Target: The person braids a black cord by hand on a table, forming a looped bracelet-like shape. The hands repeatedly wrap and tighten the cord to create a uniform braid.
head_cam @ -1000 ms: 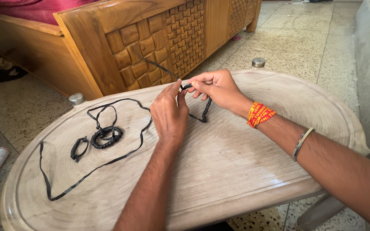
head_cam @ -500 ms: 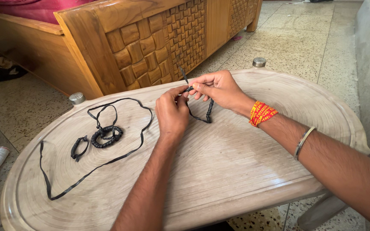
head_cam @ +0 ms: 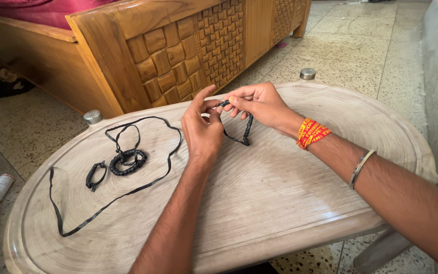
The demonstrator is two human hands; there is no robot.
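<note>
In the head view, a pale oval wooden table (head_cam: 259,203) with ring-shaped grain fills the lower part of the picture. It stands on a speckled stone floor (head_cam: 351,45). Behind it, from 10 to 12 o'clock, is a carved brown wooden bed frame (head_cam: 178,56) with a dark red cover on top.

No bowl or box stands on the table. At 9 o'clock lie a coiled black braided ring (head_cam: 128,161) and a small black braided loop (head_cam: 95,175), inside a long flat black cord (head_cam: 128,193).

Just above the centre, the left hand (head_cam: 202,133) and the right hand (head_cam: 259,105) meet. Both pinch with narrow fingertips a half-braided black cord piece (head_cam: 244,129), which hangs between them above the table.
</note>
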